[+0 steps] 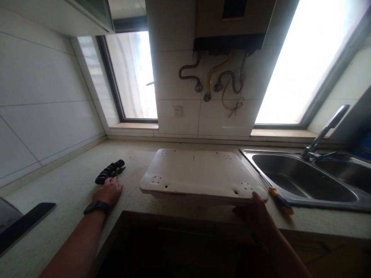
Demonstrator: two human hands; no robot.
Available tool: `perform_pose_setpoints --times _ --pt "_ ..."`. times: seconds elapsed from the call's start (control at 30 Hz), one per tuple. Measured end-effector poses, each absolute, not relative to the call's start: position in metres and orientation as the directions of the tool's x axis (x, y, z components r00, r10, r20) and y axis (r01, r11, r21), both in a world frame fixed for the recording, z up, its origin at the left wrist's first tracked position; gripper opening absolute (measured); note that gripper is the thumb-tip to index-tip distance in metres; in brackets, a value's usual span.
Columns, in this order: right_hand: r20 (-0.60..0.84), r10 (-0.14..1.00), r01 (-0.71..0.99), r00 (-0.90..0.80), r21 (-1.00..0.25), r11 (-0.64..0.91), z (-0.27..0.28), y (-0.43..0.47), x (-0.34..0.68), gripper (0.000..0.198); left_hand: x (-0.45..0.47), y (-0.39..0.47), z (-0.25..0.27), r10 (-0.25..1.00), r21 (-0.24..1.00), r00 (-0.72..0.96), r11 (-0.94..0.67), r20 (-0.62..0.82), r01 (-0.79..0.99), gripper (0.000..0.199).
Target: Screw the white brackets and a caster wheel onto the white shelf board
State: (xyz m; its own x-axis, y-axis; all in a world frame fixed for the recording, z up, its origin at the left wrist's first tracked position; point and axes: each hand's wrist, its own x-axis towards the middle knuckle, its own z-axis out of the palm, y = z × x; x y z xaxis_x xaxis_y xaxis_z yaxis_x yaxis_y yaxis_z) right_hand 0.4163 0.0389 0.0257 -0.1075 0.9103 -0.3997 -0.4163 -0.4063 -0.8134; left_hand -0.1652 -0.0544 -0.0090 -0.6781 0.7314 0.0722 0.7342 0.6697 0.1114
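White board point(194, 173): on counter point(72, 204), between black parts point(108, 172) and sink point(304, 177); holes near corners.
Right hand point(256, 216): gripping board's near right corner, thumb on top, fingers under.
Left hand point(108, 191): fingertips at black parts; can't tell if closed on them.
Board mark point(193, 158): short dark stroke near far edge, too small to read.
Yellow-black handle point(281, 200): just beside sink rim.
Wall unit point(208, 23): dark panel, too dim to read.

You have daylight glaring through a dark-framed rectangular glass window point(133, 73) and a larger, blown-out white windowpane point(286, 77); below the pale speckled stone tabletop point(72, 193) you face deep shadow. Your view looks soft, stretched toward its edges.
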Motion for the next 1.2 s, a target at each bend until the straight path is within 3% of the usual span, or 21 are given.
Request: perform_pose_setpoints --times 0.23,0.43,0.77,1.2 --pt "-0.387 0.915 -0.459 -0.110 -0.797 -0.392 0.022 0.039 0.416 0.042 -0.170 -0.058 -0.012 0.749 0.108 -0.651 0.642 0.119 0.759 0.072" --pt "-0.381 0.918 -0.455 -0.111 -0.802 -0.388 0.026 0.037 0.415 0.035 -0.169 -0.056 -0.011 0.737 0.066 -0.671 0.668 0.076 0.741 0.071" --pt "-0.372 0.923 -0.441 -0.102 -0.814 -0.377 0.028 0.036 0.415 0.035 -0.171 -0.057 -0.015 0.715 0.094 -0.692 0.686 0.098 0.722 0.066" --pt "-0.306 0.946 -0.446 -0.109 -0.835 -0.321 0.019 0.041 0.417 0.042 -0.185 -0.059 -0.024 0.778 0.147 -0.596 0.577 0.198 0.803 0.058"
